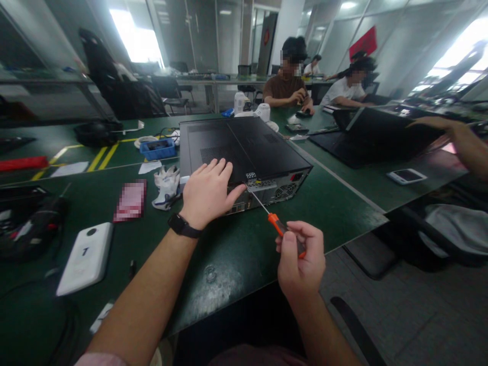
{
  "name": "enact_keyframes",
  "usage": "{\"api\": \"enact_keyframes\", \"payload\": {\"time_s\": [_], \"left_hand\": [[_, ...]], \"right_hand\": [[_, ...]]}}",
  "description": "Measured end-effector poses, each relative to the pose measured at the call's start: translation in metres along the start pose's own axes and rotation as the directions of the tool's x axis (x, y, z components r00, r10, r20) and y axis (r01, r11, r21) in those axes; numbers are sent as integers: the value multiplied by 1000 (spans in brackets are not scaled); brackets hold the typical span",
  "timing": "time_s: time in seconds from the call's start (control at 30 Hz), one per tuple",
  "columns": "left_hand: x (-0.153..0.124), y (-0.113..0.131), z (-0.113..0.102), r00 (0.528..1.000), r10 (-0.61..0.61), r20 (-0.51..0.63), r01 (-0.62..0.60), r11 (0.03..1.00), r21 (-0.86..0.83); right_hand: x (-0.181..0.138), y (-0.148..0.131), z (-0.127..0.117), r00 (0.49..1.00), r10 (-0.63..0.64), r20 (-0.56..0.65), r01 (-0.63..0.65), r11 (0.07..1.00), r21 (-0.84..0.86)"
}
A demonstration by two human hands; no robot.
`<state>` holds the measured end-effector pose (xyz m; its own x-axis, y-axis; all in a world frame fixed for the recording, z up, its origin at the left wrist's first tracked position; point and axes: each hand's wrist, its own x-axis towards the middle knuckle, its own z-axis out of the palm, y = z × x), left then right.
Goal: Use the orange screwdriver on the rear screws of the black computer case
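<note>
A black desktop computer case (pixel 244 145) lies flat on the green table, its rear panel with ports and a fan grille turned towards me. My left hand (pixel 209 190) rests spread on the near left part of the case top, the thumb along the rear edge. In my right hand (pixel 301 254) is an orange and grey screwdriver (pixel 280 226), held by its handle. Its thin shaft points up and left, and the tip meets the rear edge of the case near my left thumb. Whether a screw sits under the tip is too small to tell.
Left of the case are a pair of grey-white gloves (pixel 166 185), a blue parts bin (pixel 158 147), a pink packet (pixel 130 200) and a white device (pixel 87 258). On the right are a laptop (pixel 373 134), a phone (pixel 406 176) and a co-worker's arm (pixel 457 134). Other people sit behind.
</note>
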<state>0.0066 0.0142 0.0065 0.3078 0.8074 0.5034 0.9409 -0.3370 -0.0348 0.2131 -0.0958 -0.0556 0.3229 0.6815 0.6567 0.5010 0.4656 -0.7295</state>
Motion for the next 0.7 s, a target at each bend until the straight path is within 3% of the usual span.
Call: {"api": "enact_keyframes", "payload": {"time_s": [0.17,0.5,0.7], "left_hand": [[0,0,-1,1000,7,-9,-7,1000,-4],[0,0,0,1000,5,-11,-5,1000,10],[0,0,-1,1000,2,-8,-2,1000,-21]], "right_hand": [[-2,-1,-1,997,-82,-15,82,996,-26],[-4,3,0,997,54,47,-57,997,56],[-5,-1,-1,999,-17,51,15,999,48]]}}
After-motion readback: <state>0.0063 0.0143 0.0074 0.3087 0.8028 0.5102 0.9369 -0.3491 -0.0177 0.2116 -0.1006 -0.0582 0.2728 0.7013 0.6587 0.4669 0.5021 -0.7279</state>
